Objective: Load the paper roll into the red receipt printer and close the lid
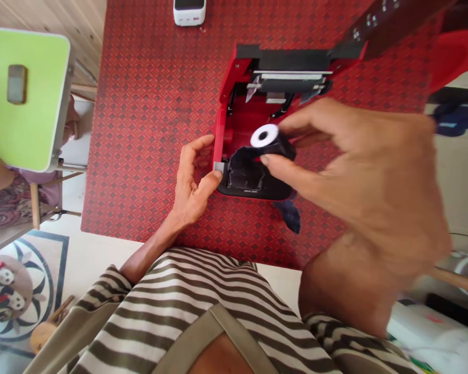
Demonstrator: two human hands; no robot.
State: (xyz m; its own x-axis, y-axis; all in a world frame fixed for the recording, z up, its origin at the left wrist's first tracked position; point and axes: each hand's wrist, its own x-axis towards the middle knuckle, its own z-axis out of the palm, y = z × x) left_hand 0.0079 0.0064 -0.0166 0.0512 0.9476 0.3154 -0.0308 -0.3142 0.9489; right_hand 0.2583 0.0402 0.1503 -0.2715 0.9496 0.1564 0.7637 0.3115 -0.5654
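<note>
The roll (286, 149) is held in the right hand (359, 166), pinched between the thumb on its near side and the fingertips on its far side, so that only a narrow grip is shown. The back of this hand is turned upward and the wrist is bent, with the forearm raised from the lower right and the fingers pointed leftward. The roll is held over the near right part of the open red-and-black case (275, 188), its white end ring (271, 131) turned to the left and upward. Black film (242, 170) is seen just left of the roll, spread over the near end of the case. The left hand (189, 191) is brought in from the lower left with the wrist low; its thumb is laid on the grey corner piece (219, 167), while the index finger is stretched to the case's left wall and the other fingers are curled beneath. A fairly wide gap is left between thumb and index finger, and nothing is enclosed by this hand. The case is set on the red patterned bench (148, 130), and a dark crumpled strip (289, 215) is seen at its near right corner.
</note>
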